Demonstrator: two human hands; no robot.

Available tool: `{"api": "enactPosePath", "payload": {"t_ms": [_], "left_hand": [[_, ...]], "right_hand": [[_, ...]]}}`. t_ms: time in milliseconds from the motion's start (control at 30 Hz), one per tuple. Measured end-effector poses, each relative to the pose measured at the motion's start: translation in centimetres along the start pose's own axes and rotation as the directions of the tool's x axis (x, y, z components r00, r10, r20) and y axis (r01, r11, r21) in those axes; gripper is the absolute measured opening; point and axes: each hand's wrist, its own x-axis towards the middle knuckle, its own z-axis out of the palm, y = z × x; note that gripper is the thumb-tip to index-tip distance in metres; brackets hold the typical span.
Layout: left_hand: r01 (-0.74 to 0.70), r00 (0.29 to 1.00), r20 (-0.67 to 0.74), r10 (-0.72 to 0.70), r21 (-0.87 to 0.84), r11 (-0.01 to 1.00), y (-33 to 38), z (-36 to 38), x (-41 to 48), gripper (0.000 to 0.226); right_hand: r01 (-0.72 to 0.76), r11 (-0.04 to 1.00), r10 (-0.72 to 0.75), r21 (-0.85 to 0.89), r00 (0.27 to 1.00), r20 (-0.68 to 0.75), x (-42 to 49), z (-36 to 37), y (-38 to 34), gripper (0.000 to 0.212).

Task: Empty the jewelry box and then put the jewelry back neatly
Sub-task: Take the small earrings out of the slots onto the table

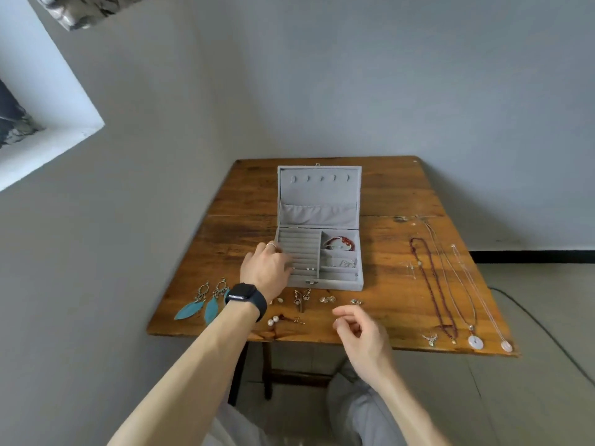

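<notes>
An open grey velvet jewelry box (318,217) sits mid-way on the brown wooden table (386,252). Blue feather earrings (193,309) lie front-left of it and long pendant necklaces (476,342) to its right.

Both bare forearms reach forward from below. The left grip (265,268) lies back up, fingers bent downward with the tips hidden, so a pinch cannot be told; a ring (271,244) sits on one finger and a dark watch (246,299) on the wrist. The right grip (363,336) hovers nearer the body, fingers loosely curled toward the thumb.
</notes>
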Motion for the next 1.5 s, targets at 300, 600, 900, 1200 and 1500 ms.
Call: {"api": "enactPosePath", "payload": {"t_ms": [300,600,900,1200,1500], "left_hand": [[-0.142,0.99,0.041,0.136,0.316,0.938,2.1,-0.7,0.7,0.027],[-0.176,0.984,0.087,0.154,0.384,0.906,2.8,-0.7,0.9,0.023],[-0.013,0.995,-0.098,-0.01,-0.234,0.972,2.3,-0.5,-2.7,0.008],[-0.153,0.984,-0.114,0.134,-0.176,0.972,4.6,3.2,-8.5,0.016],[-0.129,0.99,-0.073,0.121,-0.121,0.984,4.3,3.7,-8.6,0.021]], "right_hand": [[0.0,1.0,0.0,0.02,1.0,0.01,-0.2,0.0,0.0,0.014],[-0.024,1.0,0.023,0.019,0.999,0.037,-0.2,-0.4,-0.4,0.012],[0.047,0.998,-0.046,-0.047,0.999,0.025,0.2,-0.9,-0.3,0.019],[0.024,0.999,-0.025,-0.025,0.999,-0.043,0.2,-0.5,-0.5,0.02],[0.042,0.997,-0.045,-0.06,0.998,-0.05,0.1,-0.5,-0.6,0.023]]}}
